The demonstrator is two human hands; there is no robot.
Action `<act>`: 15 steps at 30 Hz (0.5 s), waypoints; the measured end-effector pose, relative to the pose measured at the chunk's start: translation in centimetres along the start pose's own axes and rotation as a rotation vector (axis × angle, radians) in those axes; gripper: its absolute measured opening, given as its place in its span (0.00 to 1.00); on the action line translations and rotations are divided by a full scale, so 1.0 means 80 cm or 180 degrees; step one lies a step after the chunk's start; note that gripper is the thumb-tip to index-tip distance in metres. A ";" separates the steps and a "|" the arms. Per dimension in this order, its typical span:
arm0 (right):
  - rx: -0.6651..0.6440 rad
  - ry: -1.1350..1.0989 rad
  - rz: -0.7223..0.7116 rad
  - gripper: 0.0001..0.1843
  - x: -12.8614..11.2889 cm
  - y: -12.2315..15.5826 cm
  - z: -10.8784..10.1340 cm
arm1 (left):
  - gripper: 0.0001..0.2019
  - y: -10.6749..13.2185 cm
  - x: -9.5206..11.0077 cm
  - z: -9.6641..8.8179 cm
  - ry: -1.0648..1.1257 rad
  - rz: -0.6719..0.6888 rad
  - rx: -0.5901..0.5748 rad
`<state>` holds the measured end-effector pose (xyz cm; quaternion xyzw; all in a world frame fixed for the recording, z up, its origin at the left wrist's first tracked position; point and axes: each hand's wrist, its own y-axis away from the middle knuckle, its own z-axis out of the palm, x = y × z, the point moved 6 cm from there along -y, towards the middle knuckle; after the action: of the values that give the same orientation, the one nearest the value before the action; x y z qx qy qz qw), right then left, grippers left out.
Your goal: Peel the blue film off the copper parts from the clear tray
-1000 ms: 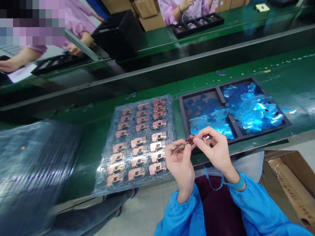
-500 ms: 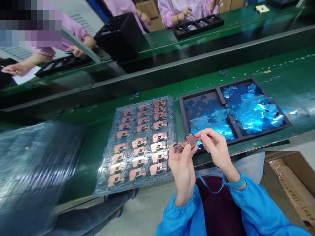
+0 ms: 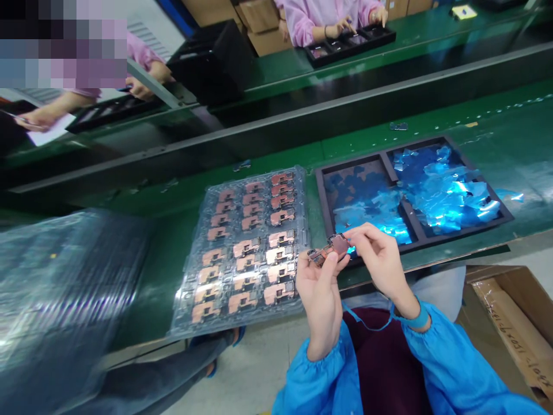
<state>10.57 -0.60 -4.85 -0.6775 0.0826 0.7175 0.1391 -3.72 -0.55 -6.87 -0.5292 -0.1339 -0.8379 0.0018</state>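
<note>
Head camera: left hand [image 3: 320, 305] and right hand [image 3: 380, 266] pinch a copper-coloured part [image 3: 332, 248] between them, its long axis slanting up toward the right.

Blister tray [image 3: 304, 242], black tray [image 3: 320, 202] (nearly touching)

Small copper-coloured part [image 3: 330, 245] partly hidden behind the fingers [image 3: 329, 274], its fine detail too small to tell, stack of clear plastic trays [image 3: 56, 288] blurred at left, pixelated block [image 3: 64, 49] covering a co-worker, second co-worker [image 3: 319, 20] cut off by the top edge, cardboard box [image 3: 510, 305] cut off at right
</note>
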 end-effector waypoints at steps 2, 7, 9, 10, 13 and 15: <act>0.0035 0.0223 -0.0129 0.11 -0.003 0.000 0.001 | 0.20 0.001 0.001 0.005 0.0015 0.0029 -0.0061; 0.0023 0.0308 -0.0344 0.15 -0.006 -0.002 0.002 | 0.20 0.002 0.000 0.005 -0.0180 0.0040 -0.0072; 0.0022 0.0293 -0.0366 0.19 -0.005 -0.002 0.000 | 0.20 0.001 -0.002 0.001 -0.0205 0.0040 -0.0013; 0.0027 0.0298 -0.0386 0.20 -0.004 -0.003 -0.001 | 0.21 0.001 -0.003 -0.001 -0.0210 0.0045 0.0017; -0.0019 0.0411 -0.0413 0.18 -0.002 -0.002 -0.002 | 0.22 -0.001 -0.005 -0.003 -0.0201 0.0057 0.0019; -0.0039 0.0538 -0.0426 0.15 0.000 0.000 0.000 | 0.23 0.000 -0.004 -0.003 -0.0162 0.0074 -0.0031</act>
<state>10.60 -0.57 -4.85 -0.7405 0.0442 0.6474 0.1750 -3.77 -0.62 -7.25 -0.5518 -0.1237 -0.8248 0.0056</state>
